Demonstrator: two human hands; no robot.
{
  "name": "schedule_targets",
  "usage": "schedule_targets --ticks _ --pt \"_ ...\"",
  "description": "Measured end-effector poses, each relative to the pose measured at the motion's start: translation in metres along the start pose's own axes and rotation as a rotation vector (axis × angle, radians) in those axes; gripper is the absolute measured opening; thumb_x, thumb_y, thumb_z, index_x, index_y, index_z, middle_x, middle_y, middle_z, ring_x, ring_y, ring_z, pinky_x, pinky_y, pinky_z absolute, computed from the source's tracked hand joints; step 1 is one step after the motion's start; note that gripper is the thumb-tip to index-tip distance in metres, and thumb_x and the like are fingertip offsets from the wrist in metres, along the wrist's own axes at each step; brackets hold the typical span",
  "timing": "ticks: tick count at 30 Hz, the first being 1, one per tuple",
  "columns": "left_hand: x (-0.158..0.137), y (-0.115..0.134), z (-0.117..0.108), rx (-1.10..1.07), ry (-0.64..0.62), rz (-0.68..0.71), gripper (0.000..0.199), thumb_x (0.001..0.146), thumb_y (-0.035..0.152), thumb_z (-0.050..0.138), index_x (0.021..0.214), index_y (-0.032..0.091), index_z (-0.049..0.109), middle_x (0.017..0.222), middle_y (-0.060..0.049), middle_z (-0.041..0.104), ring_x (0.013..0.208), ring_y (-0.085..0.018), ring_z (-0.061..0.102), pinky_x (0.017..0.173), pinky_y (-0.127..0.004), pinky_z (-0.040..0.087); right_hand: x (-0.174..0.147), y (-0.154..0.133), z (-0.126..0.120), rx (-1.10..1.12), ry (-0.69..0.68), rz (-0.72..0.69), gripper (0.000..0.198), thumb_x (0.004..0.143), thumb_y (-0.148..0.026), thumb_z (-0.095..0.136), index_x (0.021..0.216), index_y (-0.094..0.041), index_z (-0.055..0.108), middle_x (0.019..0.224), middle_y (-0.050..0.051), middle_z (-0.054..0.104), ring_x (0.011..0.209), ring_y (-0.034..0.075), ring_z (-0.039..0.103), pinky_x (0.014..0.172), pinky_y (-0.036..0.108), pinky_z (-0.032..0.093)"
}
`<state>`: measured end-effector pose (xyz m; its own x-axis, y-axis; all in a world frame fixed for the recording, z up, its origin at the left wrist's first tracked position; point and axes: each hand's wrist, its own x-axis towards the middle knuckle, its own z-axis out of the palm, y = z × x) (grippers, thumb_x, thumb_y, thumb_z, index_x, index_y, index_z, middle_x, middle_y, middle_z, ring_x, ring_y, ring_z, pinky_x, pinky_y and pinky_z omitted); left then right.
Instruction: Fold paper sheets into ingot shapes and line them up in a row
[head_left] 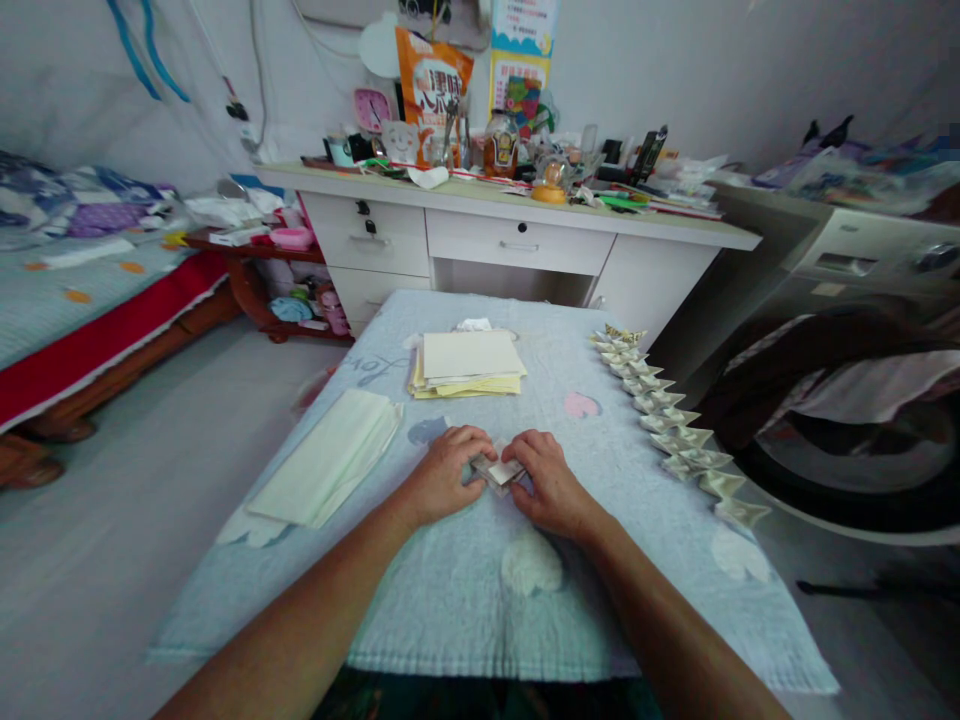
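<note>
The left hand (447, 480) and right hand (553, 486) pinch a small folded paper (500, 473), partly hiding its edges.

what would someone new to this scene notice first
Probably the row of folded paper pieces, lined up along the right side of the cloth-covered table. Next, at the table's middle, the left hand and right hand pinch a small folded paper between them. Behind, the bright orange bag stands out on the cluttered desk against the wall.
</note>
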<state>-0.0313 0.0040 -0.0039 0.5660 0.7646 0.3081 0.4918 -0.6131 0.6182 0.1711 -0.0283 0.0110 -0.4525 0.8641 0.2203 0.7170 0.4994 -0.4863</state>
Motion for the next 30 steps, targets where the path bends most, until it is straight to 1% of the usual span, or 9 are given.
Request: schedule_targets --ticks 2,6,11,16,20,25,30 --pt "0.000 0.002 0.000 -0.008 -0.001 -0.003 0.029 0.067 0.009 0.063 0.093 0.021 0.060 0.103 -0.003 0.060 0.101 -0.020 0.054 0.092 -0.034 0.042 0.001 0.004 0.005 0.001 0.043 -0.010 0.032 0.070 -0.009 0.056 0.101 -0.019 0.059 0.101 0.006 0.053 0.096 0.023 0.044 0.085 0.035 0.034" --pt "0.001 0.007 0.003 -0.014 0.036 -0.020 0.033 0.069 0.013 0.068 0.100 0.021 0.057 0.100 -0.003 0.060 0.098 -0.020 0.055 0.087 -0.033 0.044 0.002 0.010 0.010 -0.007 0.073 -0.039 0.022 0.075 -0.007 0.055 0.092 -0.018 0.062 0.094 0.006 0.056 0.091 0.021 0.046 0.082 0.034 0.035" --pt "0.000 0.009 0.007 0.054 0.002 0.029 0.018 0.075 0.011 0.062 0.090 0.020 0.061 0.092 -0.002 0.063 0.091 -0.018 0.057 0.081 -0.030 0.045 0.000 0.010 0.011 -0.024 0.082 -0.042 0.023 0.075 -0.006 0.055 0.092 -0.019 0.063 0.093 0.006 0.057 0.089 0.020 0.048 0.082 0.033 0.036" --pt "-0.002 0.010 0.006 0.111 -0.022 0.091 0.012 0.084 0.013 0.054 0.087 0.019 0.063 0.088 -0.003 0.066 0.087 -0.017 0.059 0.080 -0.030 0.045 -0.003 0.012 0.010 -0.031 0.115 0.022 0.024 0.076 -0.005 0.053 0.095 -0.018 0.061 0.095 0.006 0.057 0.091 0.020 0.048 0.083 0.032 0.037" --pt "-0.002 0.012 0.005 0.157 -0.039 0.102 0.013 0.088 0.016 0.050 0.089 0.019 0.063 0.086 -0.004 0.066 0.085 -0.018 0.059 0.078 -0.030 0.045 -0.003 0.015 0.009 -0.046 0.113 0.090 0.017 0.076 -0.006 0.052 0.086 -0.018 0.059 0.088 0.005 0.056 0.086 0.019 0.049 0.079 0.030 0.038" --pt "-0.002 0.013 0.005 0.191 -0.062 0.114 0.014 0.089 0.017 0.049 0.089 0.019 0.063 0.085 -0.005 0.065 0.084 -0.018 0.059 0.077 -0.031 0.045 -0.003 0.018 0.008 -0.064 0.103 0.116 0.012 0.078 -0.009 0.054 0.083 -0.019 0.058 0.087 0.004 0.055 0.085 0.019 0.048 0.078 0.029 0.037" --pt "-0.003 0.012 0.007 0.189 -0.070 0.113 0.012 0.087 0.017 0.052 0.088 0.018 0.064 0.087 -0.005 0.066 0.085 -0.019 0.059 0.078 -0.032 0.045 -0.004 0.023 0.006 -0.026 0.091 0.116 0.011 0.078 -0.009 0.056 0.082 -0.018 0.061 0.086 0.004 0.055 0.085 0.018 0.049 0.077 0.028 0.036"
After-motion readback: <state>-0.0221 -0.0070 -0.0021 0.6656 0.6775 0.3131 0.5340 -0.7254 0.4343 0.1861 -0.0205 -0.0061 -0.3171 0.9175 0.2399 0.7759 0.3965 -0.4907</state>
